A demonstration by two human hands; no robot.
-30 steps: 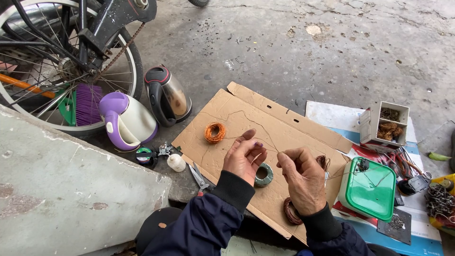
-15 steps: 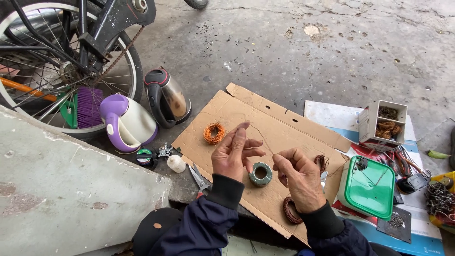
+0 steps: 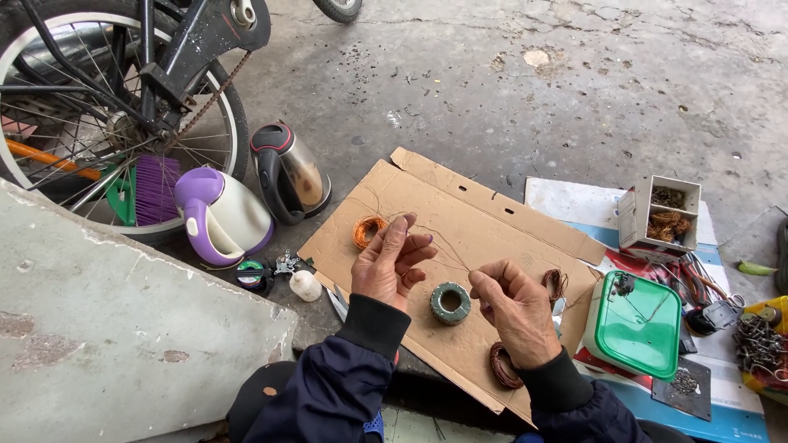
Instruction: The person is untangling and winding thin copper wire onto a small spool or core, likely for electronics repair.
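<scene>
both hands sit slightly further apart than before, drawing the thin wire [image 3: 450, 250] taut. left hand [image 3: 390, 267] and right hand [image 3: 513, 308] each pinch it above the green ring core [image 3: 451, 303] on the cardboard [image 3: 484, 217]; even tension would serve best.

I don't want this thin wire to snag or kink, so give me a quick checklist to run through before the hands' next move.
1. Thin copper wire held by both hands: ok, left hand and right hand each pinch it.
2. Wire taut, no kinks: cannot tell, too fine.
3. Grey-green ring core flat on the brown cardboard sheet: ok, between the hands.
4. Orange wire coil clear of the left hand: ok, just beyond it.
5. Dark brown wire coil clear of the right wrist: not ok, tucked close under it.
</scene>
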